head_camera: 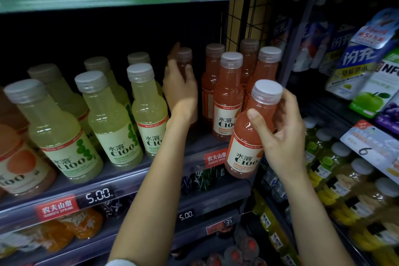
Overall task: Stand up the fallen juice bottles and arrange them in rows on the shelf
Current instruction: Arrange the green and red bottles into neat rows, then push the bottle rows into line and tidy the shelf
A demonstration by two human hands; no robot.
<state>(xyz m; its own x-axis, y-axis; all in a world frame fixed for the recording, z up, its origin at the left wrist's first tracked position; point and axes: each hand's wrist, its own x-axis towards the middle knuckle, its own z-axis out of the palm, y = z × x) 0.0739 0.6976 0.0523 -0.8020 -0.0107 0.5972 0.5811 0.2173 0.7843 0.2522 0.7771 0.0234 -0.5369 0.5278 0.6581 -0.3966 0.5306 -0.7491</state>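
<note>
My right hand (278,131) grips a pink juice bottle (248,144) by its upper body, upright and tilted slightly, in front of the shelf's front edge (129,181). My left hand (180,90) reaches deep into the shelf and holds another pink bottle (183,58) that stands upright at the back. Several pink bottles (226,97) stand in rows to the right of that hand. Pale green lemon bottles (112,121) stand in rows to its left. Between the green and pink rows lies an open lane where my left arm passes.
An orange juice bottle (19,157) stands at the far left. A wire grid divider (241,21) closes the shelf's right end. Cartons and pouches (358,65) fill the neighbouring shelf at right, with more bottles (336,170) below. Price tags (99,195) line the front rail.
</note>
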